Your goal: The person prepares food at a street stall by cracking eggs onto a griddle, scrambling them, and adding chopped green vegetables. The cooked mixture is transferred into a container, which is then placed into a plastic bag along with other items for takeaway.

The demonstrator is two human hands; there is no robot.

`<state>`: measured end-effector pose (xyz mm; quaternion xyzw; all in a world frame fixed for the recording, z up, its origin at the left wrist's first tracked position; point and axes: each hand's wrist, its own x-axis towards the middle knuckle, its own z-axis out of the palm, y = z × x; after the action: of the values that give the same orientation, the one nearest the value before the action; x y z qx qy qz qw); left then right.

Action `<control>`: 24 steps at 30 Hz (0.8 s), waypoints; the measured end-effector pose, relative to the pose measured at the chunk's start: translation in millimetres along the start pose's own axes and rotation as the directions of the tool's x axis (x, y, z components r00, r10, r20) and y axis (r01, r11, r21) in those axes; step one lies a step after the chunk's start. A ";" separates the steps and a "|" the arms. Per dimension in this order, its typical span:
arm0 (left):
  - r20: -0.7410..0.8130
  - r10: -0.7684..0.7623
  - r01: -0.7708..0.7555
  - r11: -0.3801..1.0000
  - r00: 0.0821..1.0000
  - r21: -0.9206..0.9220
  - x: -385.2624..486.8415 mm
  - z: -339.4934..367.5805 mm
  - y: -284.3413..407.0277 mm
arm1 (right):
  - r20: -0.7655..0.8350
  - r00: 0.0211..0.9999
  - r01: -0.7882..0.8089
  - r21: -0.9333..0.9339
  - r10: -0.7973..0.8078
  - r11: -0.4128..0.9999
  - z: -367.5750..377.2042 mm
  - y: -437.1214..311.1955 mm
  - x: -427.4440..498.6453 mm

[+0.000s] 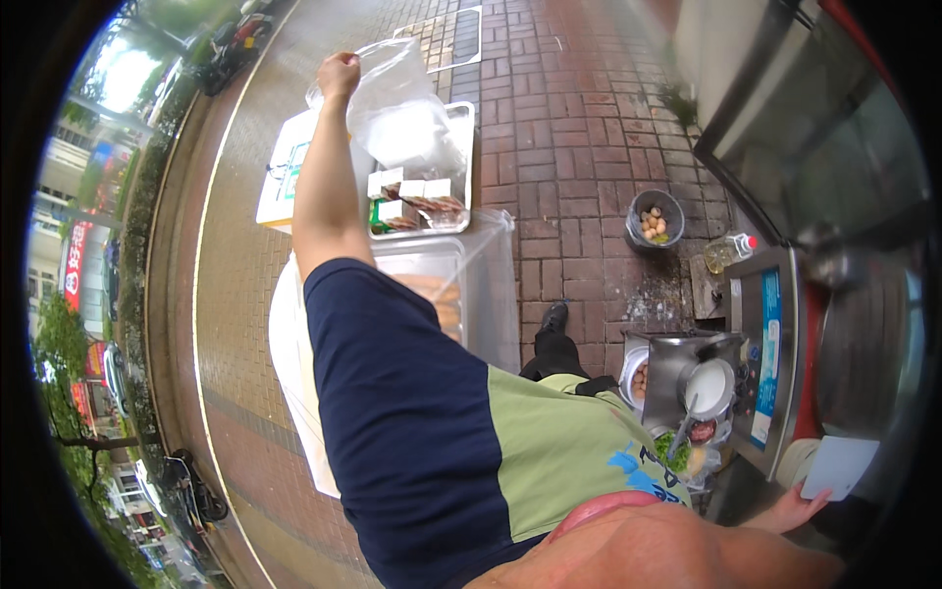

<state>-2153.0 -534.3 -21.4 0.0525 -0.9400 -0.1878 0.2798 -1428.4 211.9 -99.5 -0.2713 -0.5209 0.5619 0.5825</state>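
Note:
My left hand (338, 73) is stretched out and closed on the upper edge of a clear plastic bag (401, 96). The bag hangs over a metal tray (465, 166) holding several small white-topped packs (427, 191). My right hand (798, 508) appears at the lower right, gripping a pale flat rectangular object (839, 467); most of that arm is hidden behind skin close to the camera. Below the tray, a clear plastic container (460, 276) with long brown items is partly covered by my sleeve. A white box (272, 195) lies beside the tray.
A bin (655, 247) of eggshells, an oil bottle (725, 254) and a bucket (629, 368) of eggs stand to the right. A steel stand (666, 353) carries a pot of white liquid (710, 386), with a bowl of red food (703, 431) and chopped greens (670, 448) nearby. Brick paving (559, 169) runs between.

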 end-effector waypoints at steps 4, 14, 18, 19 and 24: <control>0.776 0.175 -0.666 0.645 0.606 0.375 30.3 110.6 -81.3 | -0.054 0.981 -0.190 -0.099 0.186 0.977 125.4 15.5 -24.3; 0.574 0.256 -0.363 0.928 0.778 0.079 -16.4 222.6 -210.0 | 0.166 0.892 -0.436 0.074 0.420 0.897 325.8 33.5 -48.5; 0.515 0.352 -0.521 0.822 0.782 0.229 -37.8 190.7 -192.8 | 0.224 0.872 -0.455 0.044 0.435 0.889 368.2 55.4 -46.3; 0.500 0.387 -0.556 0.793 0.775 0.247 -38.1 191.5 -188.3 | 0.208 0.870 -0.462 0.027 0.447 0.886 379.3 53.0 -47.6; 0.435 0.518 -0.665 0.674 0.736 0.323 -39.6 175.8 -190.9 | 0.307 0.840 -0.491 0.079 0.448 0.867 401.6 59.7 -51.0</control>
<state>-2217.0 -645.7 -250.3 -0.2241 -0.9525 0.1359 0.1551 -1807.9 69.0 -44.2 -0.2634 -0.4699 0.7586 0.3666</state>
